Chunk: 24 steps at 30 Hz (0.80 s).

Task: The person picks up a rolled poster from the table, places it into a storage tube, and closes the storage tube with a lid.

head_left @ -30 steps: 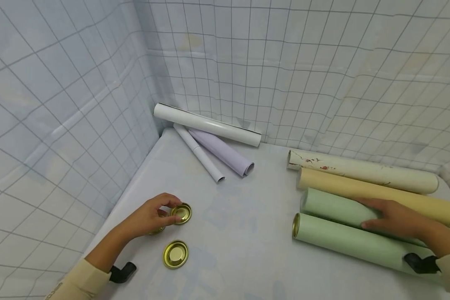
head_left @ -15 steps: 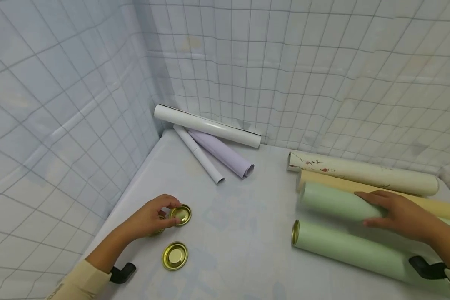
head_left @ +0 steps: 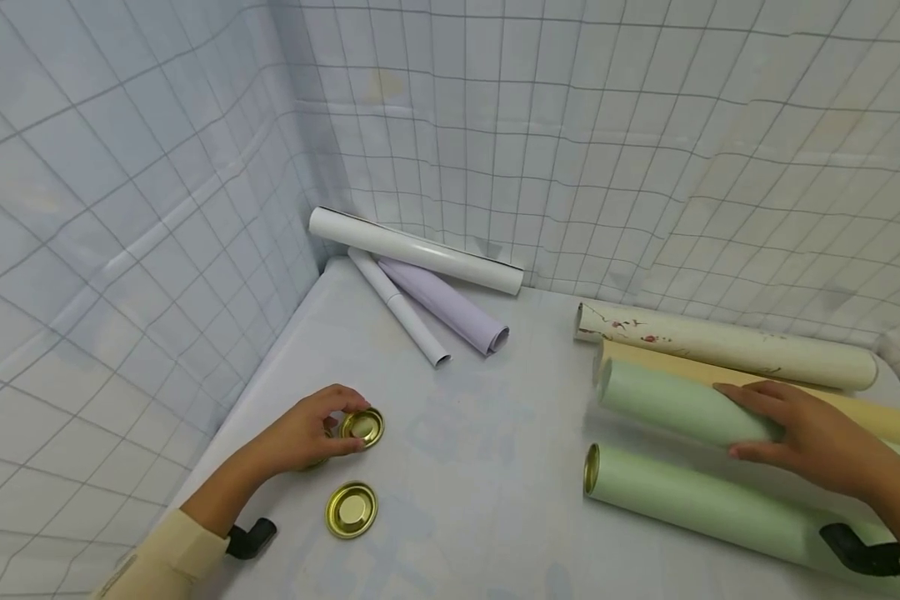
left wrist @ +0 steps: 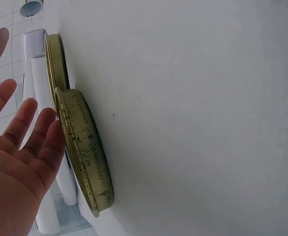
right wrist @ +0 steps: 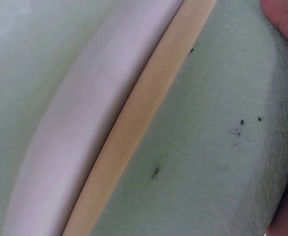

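Note:
My left hand (head_left: 348,425) arches over a gold metal lid (head_left: 367,427) on the white table (head_left: 480,467), thumb and forefinger at its rim. In the left wrist view the fingers (left wrist: 26,128) are straight and spread beside a speckled gold lid (left wrist: 85,157), with another lid (left wrist: 53,64) behind it. A third lid (head_left: 351,509) lies apart, nearer me. My right hand (head_left: 742,421) grips a pale green tube (head_left: 667,400), fingers over the top and thumb beneath. Up close its green surface (right wrist: 208,147) fills the right wrist view.
A second green tube (head_left: 705,500) with a gold rim lies below the held one. Beyond are a beige tube (head_left: 870,421) and a floral cream tube (head_left: 727,346). A white tube (head_left: 416,250), a lilac roll (head_left: 450,308) and a thin white roll (head_left: 397,308) sit in the far corner. Gridded walls enclose the table.
My right hand has lifted the upper green tube off the table, away from the lower green tube and towards the beige one. The left hand has barely moved.

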Motion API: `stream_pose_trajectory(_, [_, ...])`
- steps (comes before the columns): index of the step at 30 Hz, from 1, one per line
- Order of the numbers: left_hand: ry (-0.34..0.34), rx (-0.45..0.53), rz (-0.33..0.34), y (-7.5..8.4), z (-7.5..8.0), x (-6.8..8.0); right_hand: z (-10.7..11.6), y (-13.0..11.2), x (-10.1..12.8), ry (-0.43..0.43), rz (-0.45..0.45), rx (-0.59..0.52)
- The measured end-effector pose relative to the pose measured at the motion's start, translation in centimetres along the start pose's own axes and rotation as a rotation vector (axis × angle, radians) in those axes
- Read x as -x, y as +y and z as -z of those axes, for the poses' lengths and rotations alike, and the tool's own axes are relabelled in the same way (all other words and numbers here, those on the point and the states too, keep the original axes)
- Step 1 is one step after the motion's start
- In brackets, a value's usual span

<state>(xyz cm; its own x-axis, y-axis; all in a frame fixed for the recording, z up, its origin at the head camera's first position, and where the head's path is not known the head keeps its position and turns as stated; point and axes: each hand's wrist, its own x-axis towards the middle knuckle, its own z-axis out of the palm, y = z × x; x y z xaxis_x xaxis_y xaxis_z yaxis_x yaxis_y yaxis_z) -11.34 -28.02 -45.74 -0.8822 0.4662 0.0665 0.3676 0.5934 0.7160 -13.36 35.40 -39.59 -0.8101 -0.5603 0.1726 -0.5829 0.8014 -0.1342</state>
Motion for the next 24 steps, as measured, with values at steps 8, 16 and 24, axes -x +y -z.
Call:
stream_pose_trajectory(8, [-0.006, -0.139, 0.001, -0.4, -0.5, -0.6, 0.3, -0.8, 0.2, 0.036, 0.052, 0.039])
stream_pose_trajectory(16, [-0.059, -0.185, 0.004, -0.6, -0.8, -1.0, 0.7, -1.4, 0.1, 0.054, 0.068, 0.059])
stream_pose_trajectory(24, [-0.124, -0.286, -0.002, -0.5, -1.0, -1.1, 0.9, -2.5, 0.1, 0.090, 0.113, 0.042])
